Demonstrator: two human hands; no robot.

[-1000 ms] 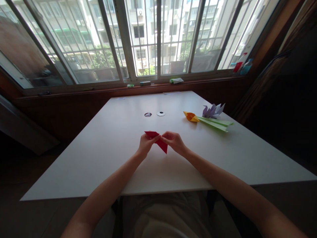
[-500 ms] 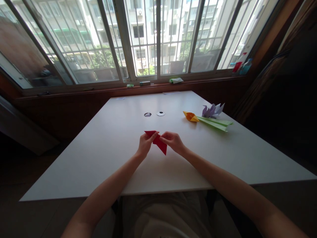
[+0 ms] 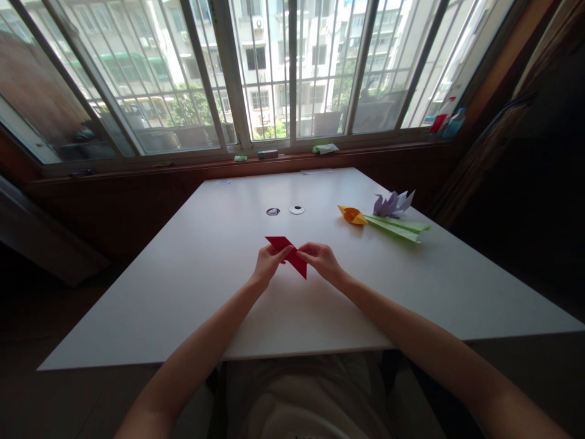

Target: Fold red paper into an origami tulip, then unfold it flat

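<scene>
Now | left hand (image 3: 269, 262) and right hand (image 3: 322, 261) fingers pinch flat, creased, pointed red paper (image 3: 289, 254) | smooth white table (image 3: 192, 268)

Head view, downward over table (image 3: 183, 286) (near)

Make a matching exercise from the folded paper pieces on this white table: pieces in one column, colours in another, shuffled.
Pieces:
1. Piece held in both hands
2. Long pointed piece near the right edge
3. Spiky flower shape
4. Small cone-like piece

Colours:
A. Purple
B. Orange
C. Red
D. Green

Pairs: 1-C, 2-D, 3-A, 4-B
</scene>
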